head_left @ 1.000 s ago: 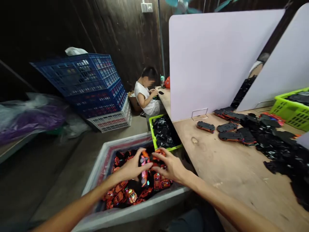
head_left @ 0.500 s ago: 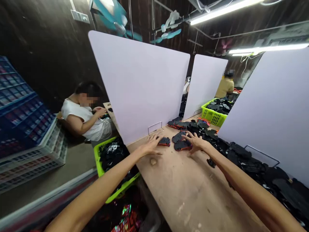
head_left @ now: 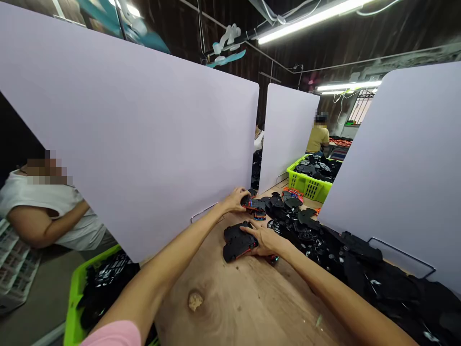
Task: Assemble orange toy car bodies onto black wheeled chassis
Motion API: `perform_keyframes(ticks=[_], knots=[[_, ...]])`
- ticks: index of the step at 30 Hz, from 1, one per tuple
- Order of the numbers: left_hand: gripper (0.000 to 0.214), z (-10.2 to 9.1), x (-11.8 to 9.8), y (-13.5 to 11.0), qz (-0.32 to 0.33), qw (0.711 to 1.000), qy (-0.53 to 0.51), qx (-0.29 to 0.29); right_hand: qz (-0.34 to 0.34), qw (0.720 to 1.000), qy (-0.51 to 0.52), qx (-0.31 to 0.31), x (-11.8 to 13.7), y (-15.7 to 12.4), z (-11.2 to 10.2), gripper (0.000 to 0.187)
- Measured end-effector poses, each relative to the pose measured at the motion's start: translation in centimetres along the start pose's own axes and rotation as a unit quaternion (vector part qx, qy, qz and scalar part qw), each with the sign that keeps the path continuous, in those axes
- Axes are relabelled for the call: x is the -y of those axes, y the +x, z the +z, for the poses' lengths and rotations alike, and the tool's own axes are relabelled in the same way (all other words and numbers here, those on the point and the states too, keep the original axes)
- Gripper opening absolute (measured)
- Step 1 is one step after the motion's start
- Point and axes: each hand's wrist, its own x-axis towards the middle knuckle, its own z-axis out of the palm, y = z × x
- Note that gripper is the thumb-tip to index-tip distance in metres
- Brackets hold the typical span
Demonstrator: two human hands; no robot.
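Near the foot of the left partition, my left hand [head_left: 236, 200] is closed round the end of a toy car [head_left: 255, 204] with a black underside and coloured sides. My right hand [head_left: 265, 240] grips toy cars [head_left: 239, 241] pushed side by side on the wooden table [head_left: 216, 293]; their black bases face up and orange edges show underneath. Its fingers lie over the top and right side of these cars, and the thumb is partly hidden. Beyond both hands spreads a pile of black plastic parts [head_left: 306, 230].
White partitions [head_left: 162, 120] stand left and right, with wire feet [head_left: 401, 257]. A green crate [head_left: 309, 187] of black parts sits at the back, another green crate [head_left: 74, 293] at lower left. One co-worker [head_left: 46, 216] sits at left; another [head_left: 317, 137] is farther back.
My view has turned right and closer to the table. Both hands, spread open before, have closed on toy cars, and the cars under my right hand now lie closer together.
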Motion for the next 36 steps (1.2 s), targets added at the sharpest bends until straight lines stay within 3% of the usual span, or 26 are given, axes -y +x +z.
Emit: perform_keyframes(ticks=[3,6,11,15,20,22,24,27,30,33,36], knots=[[0.078,1.0,-0.5,3.2,0.012,0.998,0.014,0.056,-0.030,0.999,-0.034,-0.016,0.4,-0.3,-0.2,0.088],[0.087,1.7,-0.7,4.1,-0.001,0.997,0.028,0.075,-0.067,0.996,-0.058,-0.016,1.2,-0.8,-1.0,0.065],[0.095,1.2,-0.9,2.7,-0.009,0.996,0.030,0.078,-0.066,0.994,-0.073,-0.039,3.6,-2.7,-2.0,0.060],[0.091,1.5,-2.2,0.3,-0.042,0.998,-0.006,0.049,-0.036,0.996,-0.075,-0.037,5.5,-5.5,-1.0,0.068],[0.056,2.3,-4.6,-5.5,-0.136,0.984,-0.112,-0.015,0.090,0.994,0.002,-0.056,5.5,-10.3,0.7,0.071],[0.062,1.8,-5.0,-8.9,-0.183,0.967,-0.166,-0.055,0.130,0.988,0.039,-0.067,4.9,-12.3,0.8,0.072],[0.070,1.0,-5.3,-13.1,-0.228,0.942,-0.227,-0.094,0.128,0.980,0.122,-0.094,4.6,-13.9,0.7,0.072],[0.068,0.6,-6.5,-20.0,-0.265,0.894,-0.344,-0.111,0.131,0.922,0.325,-0.166,6.3,-15.3,1.0,0.069],[0.065,2.1,-9.1,-25.6,-0.276,0.834,-0.470,-0.084,0.194,0.863,0.411,-0.221,10.3,-14.8,2.5,0.071],[0.053,3.9,-11.6,-28.3,-0.288,0.769,-0.566,-0.076,0.226,0.851,0.398,-0.256,13.8,-13.2,4.2,0.080],[0.041,4.8,-13.3,-29.9,-0.296,0.707,-0.637,-0.079,0.219,0.841,0.409,-0.277,15.6,-12.6,5.2,0.082]])
